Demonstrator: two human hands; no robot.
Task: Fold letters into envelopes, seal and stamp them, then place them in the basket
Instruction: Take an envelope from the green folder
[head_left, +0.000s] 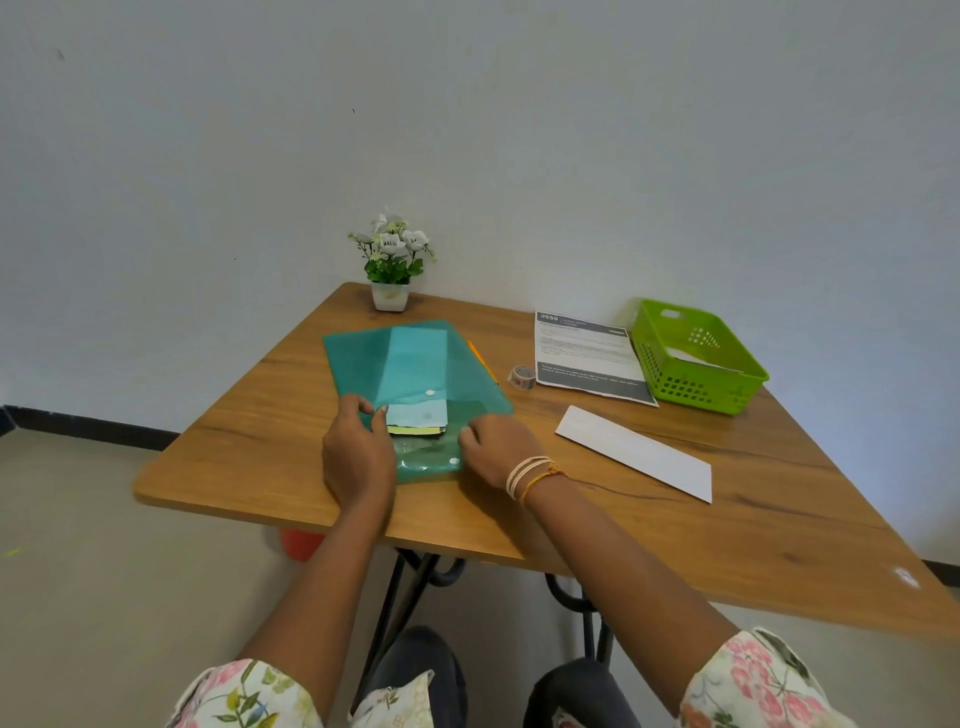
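Observation:
A teal plastic folder (410, 358) lies open on the wooden table (260, 415), its flap turned back. Inside its mouth show a pale blue sheet and a yellow-edged stack of papers (415, 422). My left hand (357, 457) grips the folder's left edge, thumb by the papers. My right hand (500, 448) holds the folder's near right side with curled fingers. A white envelope (634, 452) lies flat to the right. A printed letter (587, 353) lies behind it, beside a green basket (727, 395) with something white inside.
A small tape roll (522, 375) sits between the folder and the letter. An orange pencil (480, 358) pokes out along the folder's right edge. A potted white flower (390, 260) stands at the table's far corner against the wall.

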